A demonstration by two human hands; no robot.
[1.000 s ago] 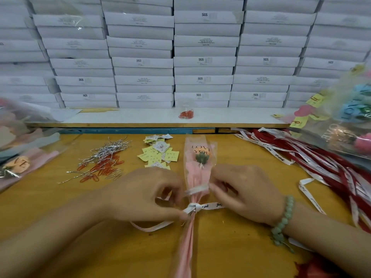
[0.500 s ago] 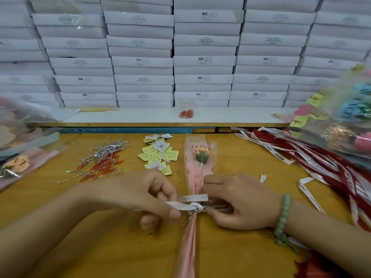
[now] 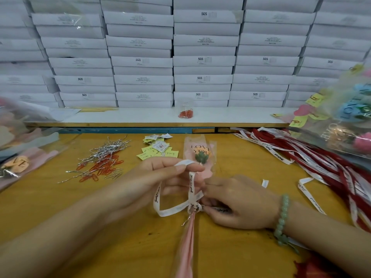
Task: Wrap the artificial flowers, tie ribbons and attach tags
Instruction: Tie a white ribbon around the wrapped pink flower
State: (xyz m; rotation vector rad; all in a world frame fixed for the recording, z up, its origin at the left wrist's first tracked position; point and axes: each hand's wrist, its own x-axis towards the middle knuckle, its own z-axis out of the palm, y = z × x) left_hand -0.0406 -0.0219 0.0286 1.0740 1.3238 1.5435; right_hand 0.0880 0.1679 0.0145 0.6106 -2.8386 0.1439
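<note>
A wrapped artificial flower [image 3: 198, 155] in a clear and pink sleeve lies lengthwise on the yellow table [image 3: 50, 197], its pink stem end toward me. A white printed ribbon [image 3: 172, 210] is knotted around the stem. My left hand [image 3: 158, 177] pinches the ribbon's free end and holds up a loop of it. My right hand [image 3: 239, 201] grips the other ribbon end and the stem right at the knot. Yellow and white tags [image 3: 157, 148] lie in a small heap behind the hands.
Silver twist ties and orange paper clips [image 3: 102, 161] lie at the left. Red and white ribbons [image 3: 313, 157] pile at the right under wrapped flowers [image 3: 345, 125]. More wrapped flowers [image 3: 18, 157] sit at the far left. White boxes [image 3: 202, 57] stack behind a shelf holding a cup of clips [image 3: 185, 113].
My left hand has lifted away from the knot toward the flower head, drawing the ribbon end up into a loop. My right hand stays at the knot.
</note>
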